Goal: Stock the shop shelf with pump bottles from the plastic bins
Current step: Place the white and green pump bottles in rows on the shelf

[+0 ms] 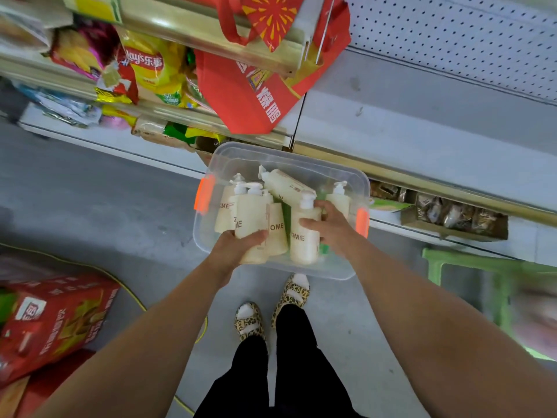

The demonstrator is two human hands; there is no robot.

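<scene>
The person stands bent over a clear plastic bin point(211, 236) with orange latches point(204, 194) at its two ends. It sits low against the foot of the shop shelving, just beyond their leopard-print slippers point(250, 322). Green shows through its bottom, and I cannot tell whether it rests on the floor or on something else. Both bare arms reach down into it. The left hand point(241, 247) is wrapped round the lower body of a cream pump bottle point(251, 217), thumb across the front below the brown lettering, and the bottle stands roughly upright. The right hand point(330, 226) grasps a second pump bottle point(303, 242) from its right side, fingers curled over its shoulder just under the white pump, thumb lying on the front. A middle bottle point(277, 233) stands between the two held ones and touches the left one. A tilted bottle point(286, 185) lies slantwise across the back of the bin, and a corner bottle point(339, 199) stands upright at the far right end. Above and to the right runs a white shelf board point(422, 122) backed by pegboard point(467, 40). A red carrier bag point(256, 98) hangs from the shelf edge near the bin's far side, with a yellow crisp bag point(150, 67) on the shelves to its left. A cardboard box of wrapped snacks point(452, 217) sits on the low shelf at right. On the floor are a red carton point(54, 321), a yellow cable point(135, 300) and a green stool point(470, 263).
</scene>
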